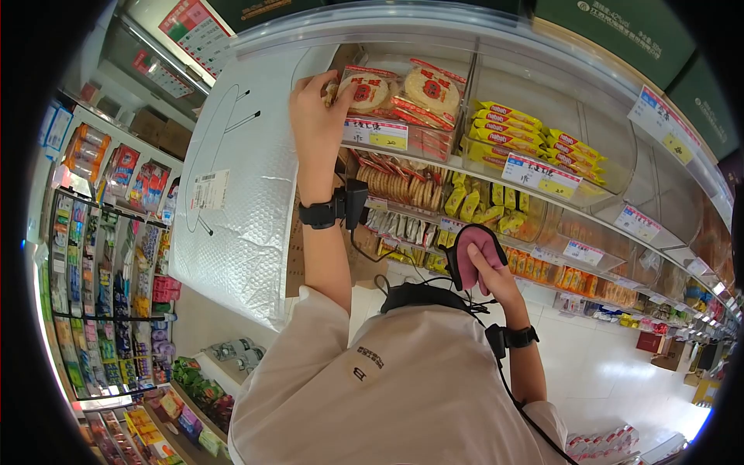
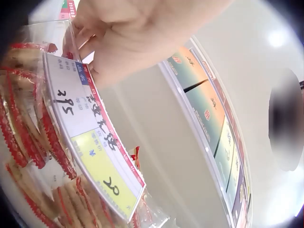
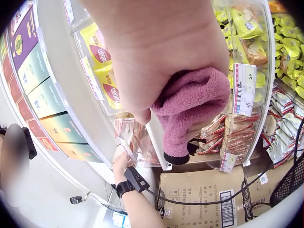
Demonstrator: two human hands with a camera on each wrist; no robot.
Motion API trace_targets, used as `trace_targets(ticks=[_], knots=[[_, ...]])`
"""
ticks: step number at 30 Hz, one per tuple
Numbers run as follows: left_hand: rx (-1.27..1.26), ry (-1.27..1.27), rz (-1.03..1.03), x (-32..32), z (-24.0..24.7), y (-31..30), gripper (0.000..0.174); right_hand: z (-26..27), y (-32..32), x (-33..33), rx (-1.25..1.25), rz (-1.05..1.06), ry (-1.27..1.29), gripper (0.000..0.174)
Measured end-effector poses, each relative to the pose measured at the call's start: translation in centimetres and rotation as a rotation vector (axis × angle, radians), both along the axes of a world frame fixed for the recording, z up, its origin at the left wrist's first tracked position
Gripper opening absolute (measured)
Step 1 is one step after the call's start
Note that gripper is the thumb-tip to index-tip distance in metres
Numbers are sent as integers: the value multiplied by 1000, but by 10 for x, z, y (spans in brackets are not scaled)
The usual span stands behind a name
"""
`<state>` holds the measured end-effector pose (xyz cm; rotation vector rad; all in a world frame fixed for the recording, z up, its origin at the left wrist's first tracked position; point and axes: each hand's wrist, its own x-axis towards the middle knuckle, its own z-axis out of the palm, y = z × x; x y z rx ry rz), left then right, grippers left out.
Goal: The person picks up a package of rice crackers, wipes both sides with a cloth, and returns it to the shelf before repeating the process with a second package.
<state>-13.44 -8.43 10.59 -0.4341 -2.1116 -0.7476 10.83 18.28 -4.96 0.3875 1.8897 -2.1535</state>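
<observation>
My left hand (image 1: 319, 112) reaches over the front of the top clear bin, its thumb and fingers curled round the left end of the rice cracker packets (image 1: 366, 91). In the left wrist view its fingertips are partly hidden behind the bin front, beside a price label (image 2: 95, 128). My right hand (image 1: 488, 267) is lower and to the right, away from the shelf front, and grips a folded pink fuzzy cloth (image 1: 466, 256) with black edging. The cloth (image 3: 197, 99) hangs below the palm in the right wrist view. Another rice cracker packet (image 1: 432, 91) leans in the same bin.
Yellow nabati wafer packs (image 1: 508, 132) fill the neighbouring bin, with more snack bins on lower tiers. A silver bubble-wrap sheet (image 1: 240, 209) stands left of my left forearm. Green boxes (image 1: 620, 39) line the top. A cardboard box (image 3: 204, 194) sits below, and black cables hang by my wrists.
</observation>
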Motion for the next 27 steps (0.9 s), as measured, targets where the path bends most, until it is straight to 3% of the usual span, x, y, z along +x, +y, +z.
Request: trace_targets(ticks=[4,7,10,14,18,21,27], knots=[[169,-281,-127,16,10,9,30,0,0,0,-13,-22,-10,38],[137,-313,-112,22,12,8,28,2,-1,-2,-31,-42,2,37],[105,-19,-132,23,5,7,27,3,-2,-3,0,-54,2,35],[504,60,-67,71,-3,14,27,-1,-1,-4,14,-67,-37,35],[656,-291,-289,115,-43,22,28,-8,1,-6,5,-114,13,37],[411,-476,-237,90,-100,7,32,-6,0,-6,12,-109,-1,37],[267,-543,-291,37,-157,12,28,-9,-4,-9,31,-69,-46,38]])
